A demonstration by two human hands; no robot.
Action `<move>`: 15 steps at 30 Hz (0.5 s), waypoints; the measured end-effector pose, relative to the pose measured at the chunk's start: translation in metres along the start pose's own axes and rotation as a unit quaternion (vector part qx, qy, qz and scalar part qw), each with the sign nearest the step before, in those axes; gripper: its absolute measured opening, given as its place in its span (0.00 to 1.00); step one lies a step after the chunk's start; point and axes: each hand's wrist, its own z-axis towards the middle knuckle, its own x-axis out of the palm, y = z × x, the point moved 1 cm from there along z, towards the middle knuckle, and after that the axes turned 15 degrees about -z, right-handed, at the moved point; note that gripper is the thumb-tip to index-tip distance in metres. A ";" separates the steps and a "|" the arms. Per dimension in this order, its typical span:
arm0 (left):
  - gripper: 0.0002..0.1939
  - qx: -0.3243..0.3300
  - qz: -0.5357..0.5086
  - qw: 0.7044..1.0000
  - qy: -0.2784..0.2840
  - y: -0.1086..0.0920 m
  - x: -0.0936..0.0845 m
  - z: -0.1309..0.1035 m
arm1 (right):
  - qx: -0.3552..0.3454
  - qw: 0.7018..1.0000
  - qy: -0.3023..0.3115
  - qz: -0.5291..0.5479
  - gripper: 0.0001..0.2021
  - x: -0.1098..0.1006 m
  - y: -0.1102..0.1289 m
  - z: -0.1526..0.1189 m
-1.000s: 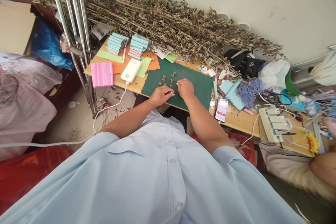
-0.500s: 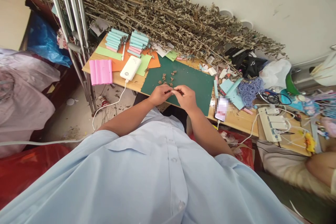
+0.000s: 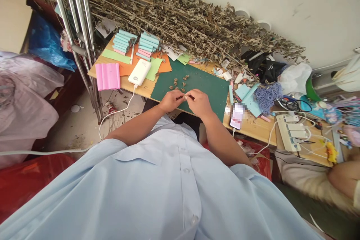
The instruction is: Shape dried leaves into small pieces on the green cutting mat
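Note:
My left hand [image 3: 171, 101] and my right hand [image 3: 199, 103] meet over the near edge of a dark green cutting mat [image 3: 210, 82]. Both are closed in a pinch, fingertips almost touching. Whatever lies between them is too small and too covered by fingers to name. Just beyond the fingertips, several small clumps of dried leaves [image 3: 175, 81] are scattered on the mat.
Dried leafy stalks [image 3: 180, 18] heap along the wall. Left of the mat are blue paper rolls [image 3: 149, 41], a white power bank [image 3: 140, 72] and pink paper [image 3: 108, 76]. A phone [image 3: 236, 116], purple yarn [image 3: 267, 97] and a power strip [image 3: 288, 133] lie right.
My right hand has shifted very slightly, its fingertips still close to the left ones. My left hand and the leaf clumps look unmoved.

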 end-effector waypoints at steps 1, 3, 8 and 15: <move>0.21 0.000 -0.001 1.000 -0.001 0.001 0.000 0.000 | 0.021 1.000 0.004 0.001 0.06 0.001 0.000 0.002; 0.22 -0.002 -0.002 1.000 -0.003 0.002 0.001 0.000 | 0.047 0.999 0.013 -0.003 0.04 0.001 0.001 0.005; 0.22 -0.007 -0.010 1.000 0.001 0.002 0.001 0.000 | -0.028 0.996 0.041 -0.072 0.08 -0.007 0.003 0.005; 0.19 -0.006 -0.017 1.000 0.000 0.001 0.001 -0.001 | -0.110 0.983 0.064 -0.132 0.15 -0.015 0.003 -0.003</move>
